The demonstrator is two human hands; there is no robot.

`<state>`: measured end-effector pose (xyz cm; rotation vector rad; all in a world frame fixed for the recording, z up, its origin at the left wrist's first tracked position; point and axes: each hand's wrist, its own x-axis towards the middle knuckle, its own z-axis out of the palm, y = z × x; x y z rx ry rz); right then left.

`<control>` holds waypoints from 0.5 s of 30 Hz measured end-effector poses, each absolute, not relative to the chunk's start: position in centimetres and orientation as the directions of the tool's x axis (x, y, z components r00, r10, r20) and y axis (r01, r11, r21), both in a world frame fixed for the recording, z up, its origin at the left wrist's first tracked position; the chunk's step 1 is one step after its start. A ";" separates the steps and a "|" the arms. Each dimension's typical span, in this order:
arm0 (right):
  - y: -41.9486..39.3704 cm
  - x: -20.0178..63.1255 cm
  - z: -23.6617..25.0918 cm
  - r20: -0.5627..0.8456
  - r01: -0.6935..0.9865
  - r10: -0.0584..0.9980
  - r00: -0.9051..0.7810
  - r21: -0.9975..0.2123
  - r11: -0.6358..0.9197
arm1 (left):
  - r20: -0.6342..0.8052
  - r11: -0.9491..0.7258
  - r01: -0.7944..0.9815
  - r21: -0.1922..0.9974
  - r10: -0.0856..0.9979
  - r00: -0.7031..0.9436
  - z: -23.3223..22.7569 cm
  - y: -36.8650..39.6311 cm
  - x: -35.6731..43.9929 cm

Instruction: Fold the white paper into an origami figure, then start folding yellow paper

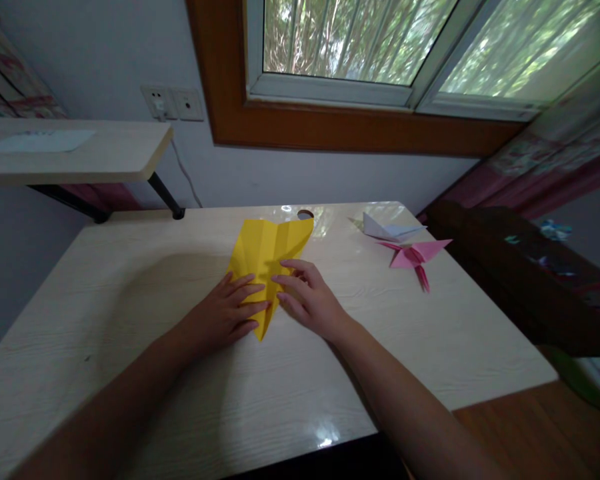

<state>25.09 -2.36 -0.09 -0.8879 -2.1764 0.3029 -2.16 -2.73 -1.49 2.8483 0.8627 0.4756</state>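
Observation:
A yellow sheet of origami paper [263,243] lies on the table, creased lengthwise and tapering to a point at its near end. Its upper right part stands slightly raised. My left hand [235,308] rests flat on the paper's lower left side, fingers spread. On the right edge is my right hand [307,293], its fingers bent and apart, the tips touching the paper. Whether the right fingertips pinch the edge is hard to see.
A pink folded paper figure [414,256] and a white folded paper piece [387,229] sit at the table's back right. The pale wooden table [180,400] has a cable hole [305,214] at the back. A raised shelf [125,150] stands at the left, below wall sockets [173,103].

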 end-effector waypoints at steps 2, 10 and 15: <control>-2.3 25.0 -0.2 0.529 0.532 0.679 -0.509 -0.428 0.731 | 0.279 -0.833 0.514 0.207 0.553 0.785 -1.5 -2.8 -2.0; -1.8 25.0 -0.4 0.407 0.614 0.684 -0.605 -0.310 0.726 | 0.324 -0.881 0.393 0.263 0.464 0.824 -0.5 -2.7 -1.6; -1.8 25.1 -0.2 0.365 0.633 0.689 -0.626 -0.279 0.722 | 0.314 -0.884 0.329 0.332 0.432 0.845 -0.4 -2.7 -1.7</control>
